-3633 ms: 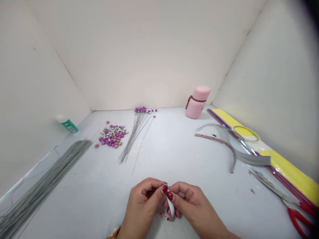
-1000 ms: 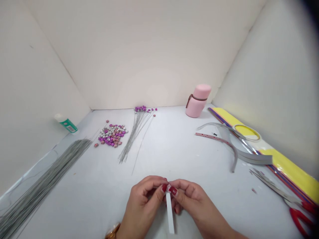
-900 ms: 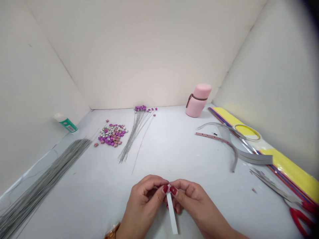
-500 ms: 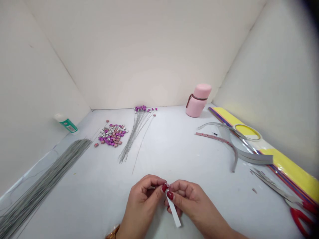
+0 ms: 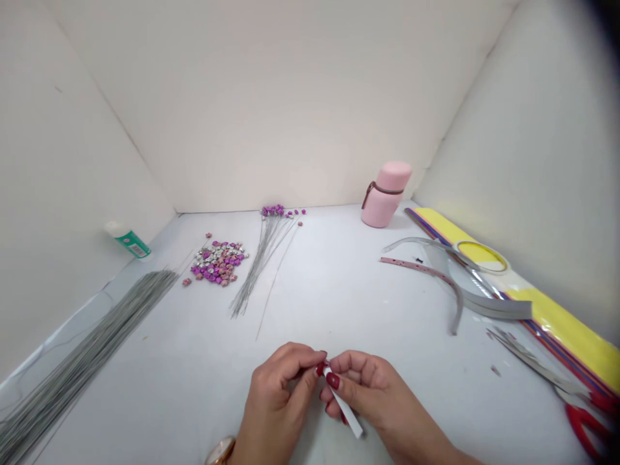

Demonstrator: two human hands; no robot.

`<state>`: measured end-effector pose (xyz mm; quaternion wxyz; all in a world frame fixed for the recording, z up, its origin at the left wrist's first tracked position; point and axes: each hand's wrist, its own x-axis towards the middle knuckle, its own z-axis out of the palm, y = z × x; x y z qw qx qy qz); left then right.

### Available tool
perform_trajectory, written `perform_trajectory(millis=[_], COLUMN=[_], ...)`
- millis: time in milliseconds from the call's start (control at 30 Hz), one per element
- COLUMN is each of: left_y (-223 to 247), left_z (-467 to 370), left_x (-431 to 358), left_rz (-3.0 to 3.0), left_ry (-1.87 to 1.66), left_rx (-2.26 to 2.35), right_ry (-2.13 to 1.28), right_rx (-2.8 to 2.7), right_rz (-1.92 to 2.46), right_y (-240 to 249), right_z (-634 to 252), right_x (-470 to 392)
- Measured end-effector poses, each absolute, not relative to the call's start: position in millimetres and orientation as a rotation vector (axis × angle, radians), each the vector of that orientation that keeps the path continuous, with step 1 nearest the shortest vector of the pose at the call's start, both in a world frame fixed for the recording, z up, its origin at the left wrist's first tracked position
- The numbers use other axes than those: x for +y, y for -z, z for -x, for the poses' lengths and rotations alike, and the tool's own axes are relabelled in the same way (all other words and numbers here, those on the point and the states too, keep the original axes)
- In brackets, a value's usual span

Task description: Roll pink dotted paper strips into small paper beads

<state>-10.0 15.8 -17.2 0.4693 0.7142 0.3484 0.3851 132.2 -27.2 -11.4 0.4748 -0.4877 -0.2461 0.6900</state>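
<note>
Low in the middle of the view, my hands meet over a narrow white paper strip [image 5: 347, 413]. My left hand [image 5: 285, 381] pinches the strip's upper end between thumb and forefinger. My right hand [image 5: 365, 387] grips the strip just below, its thumb lying on top. The rest of the strip hangs down to the right, its lower end free. What lies between the fingertips at the upper end is mostly hidden. Beyond my hands lies a bundle of thin wires [image 5: 259, 265] tipped with small purple pieces, beside a heap of small folded paper stars [image 5: 220, 263] in purple, pink and silver.
At left are a thick bundle of bare wires [image 5: 92, 355] and a glue bottle [image 5: 130, 241]. A pink flask [image 5: 382, 200] stands at the back. On the right lie curved paper strips [image 5: 426, 271], a tape roll [image 5: 504, 263], red-handled scissors [image 5: 581, 420] and yellow sheets [image 5: 557, 323].
The free lower end of the white strip has swung a little to the right and up. Both hands keep their pinch, the left wrist turning slightly so the watch shows more.
</note>
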Motion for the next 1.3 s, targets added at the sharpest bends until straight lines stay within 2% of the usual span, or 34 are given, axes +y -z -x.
perform_trajectory(millis=[200, 567, 1067, 1300], left_y=[16.0, 9.7, 15.7, 15.3], left_z=[11.4, 11.2, 6.7, 10.5], left_x=[14.3, 13.7, 13.2, 13.8], left_rz=[-2.006, -1.921, -1.427, -1.938], left_ry=[-1.023, -0.891, -0.798, -0.941], left_rx=[0.710, 0.774, 0.945, 0.896], right_ry=[-1.733, -1.725, -1.571, -1.579], right_rx=[-0.499, -0.466, -0.792, -0.838], right_rz=[1.094, 1.082, 1.317, 1.258], right_y=[11.7, 7.1, 9.4, 15.2], right_z=[-132.3, -133.3, -131.7, -133.6], right_x=[-28.5, -28.0, -28.9, -31.9])
